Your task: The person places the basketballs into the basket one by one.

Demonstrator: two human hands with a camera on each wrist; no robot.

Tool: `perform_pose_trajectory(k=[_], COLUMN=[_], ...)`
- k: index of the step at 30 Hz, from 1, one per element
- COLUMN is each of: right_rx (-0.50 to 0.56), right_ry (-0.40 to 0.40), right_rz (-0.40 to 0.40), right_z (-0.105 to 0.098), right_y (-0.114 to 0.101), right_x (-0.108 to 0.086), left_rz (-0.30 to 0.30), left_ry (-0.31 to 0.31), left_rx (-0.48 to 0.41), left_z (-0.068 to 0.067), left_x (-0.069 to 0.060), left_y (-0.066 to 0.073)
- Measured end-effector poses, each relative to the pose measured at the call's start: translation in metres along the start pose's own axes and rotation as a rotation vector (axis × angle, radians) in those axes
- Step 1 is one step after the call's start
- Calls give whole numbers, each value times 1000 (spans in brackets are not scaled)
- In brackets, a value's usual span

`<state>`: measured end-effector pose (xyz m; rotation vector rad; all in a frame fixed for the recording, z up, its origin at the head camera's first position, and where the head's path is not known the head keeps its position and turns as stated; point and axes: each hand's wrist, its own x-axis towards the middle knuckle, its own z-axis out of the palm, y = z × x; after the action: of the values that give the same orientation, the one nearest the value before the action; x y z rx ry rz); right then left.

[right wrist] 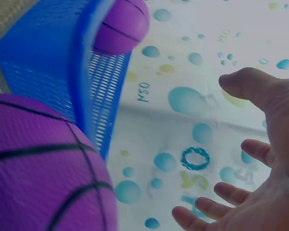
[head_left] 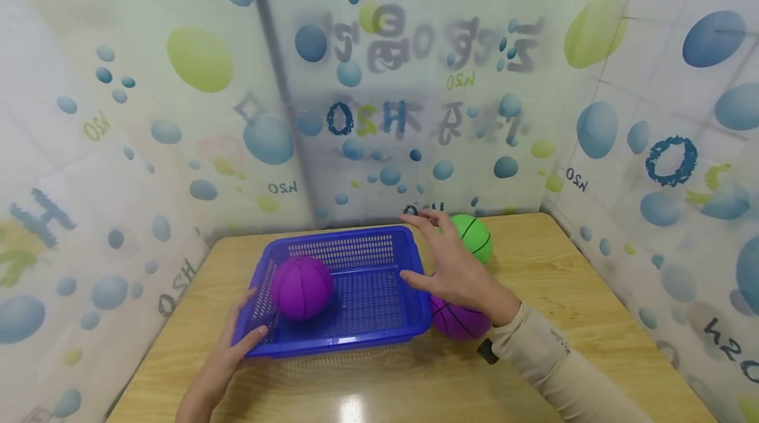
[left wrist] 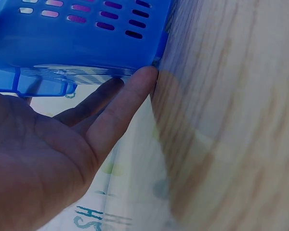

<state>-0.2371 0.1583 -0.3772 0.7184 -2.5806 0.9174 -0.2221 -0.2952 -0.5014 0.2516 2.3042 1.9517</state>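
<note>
At the blue basket's (head_left: 367,301) eight o'clock corner, the left hand (head_left: 221,358) lightly grips; near three, the right hand (head_left: 453,265) hovers, fingers spread, holding nothing. Best keep the perforated plastic steady and cup the round, black-seamed balls broadly: inner purple ball (head_left: 302,288) at nine, outer purple ball (head_left: 458,319) at four, green ball (head_left: 477,237) at two.

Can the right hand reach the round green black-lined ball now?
Likely yes: the right hand is empty, and the blue perforated plastic basket is left of the green ball, apparently leaving it free.
</note>
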Motion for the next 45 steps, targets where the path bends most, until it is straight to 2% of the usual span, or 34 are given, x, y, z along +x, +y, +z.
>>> perform_pose_trajectory(k=[7,14,19,32,45], right_rx=[60,50,42,101,169], right_ry=[83,174,221,247,210], right_rz=[15,43,48,130,209], right_z=[-27,-57,-70,-75,-73], right_y=[4,9,14,27,40], right_x=[-1,-5,-10,-24,-34], left_rz=[-8,-7,6,5,20], left_ry=[5,0,-4,-12,-2], left_rx=[9,0,-6,-15,5], left_z=[1,1,-1,0,1], left_x=[-1,0,1,1,2], left_y=[0,0,-1,-2,-1])
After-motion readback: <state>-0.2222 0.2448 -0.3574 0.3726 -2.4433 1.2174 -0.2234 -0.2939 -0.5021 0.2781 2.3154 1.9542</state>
